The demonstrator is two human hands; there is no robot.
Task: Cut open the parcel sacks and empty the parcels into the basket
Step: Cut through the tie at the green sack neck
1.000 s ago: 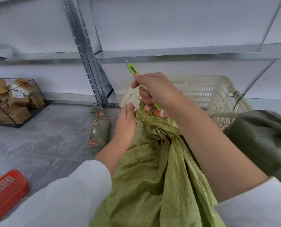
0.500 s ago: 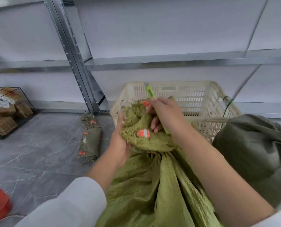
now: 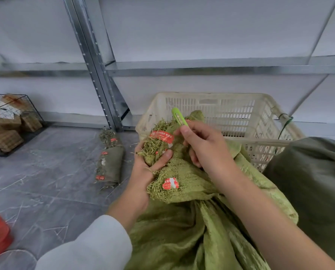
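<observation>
1. The green sack point(image 3: 182, 230) stands right in front of the person. Its frayed, taped top point(image 3: 159, 149) is bunched up just short of the near rim of the basket point(image 3: 231, 114).
2. The left hand point(image 3: 149, 166) clutches the frayed top, with the thumb pressed over it.
3. The right hand point(image 3: 203, 151) has its fingers wrapped round a green cutter point(image 3: 179, 118), whose tip points up and away from the cloth. I cannot tell whether the blade is out.
4. The step looks like getting the mouth open. It would be best to keep the blade clear of the left fingers, pull the loose weave apart, then lift the sack so its mouth tips over the basket's rim.
5. A darker sack point(image 3: 309, 182) lies to the right, touching the basket.
6. Cut-off strips point(image 3: 110, 162) lie on the floor to the left. A wire crate of brown parcels point(image 3: 6, 123) sits well apart, with metal shelving point(image 3: 96, 75) behind.
</observation>
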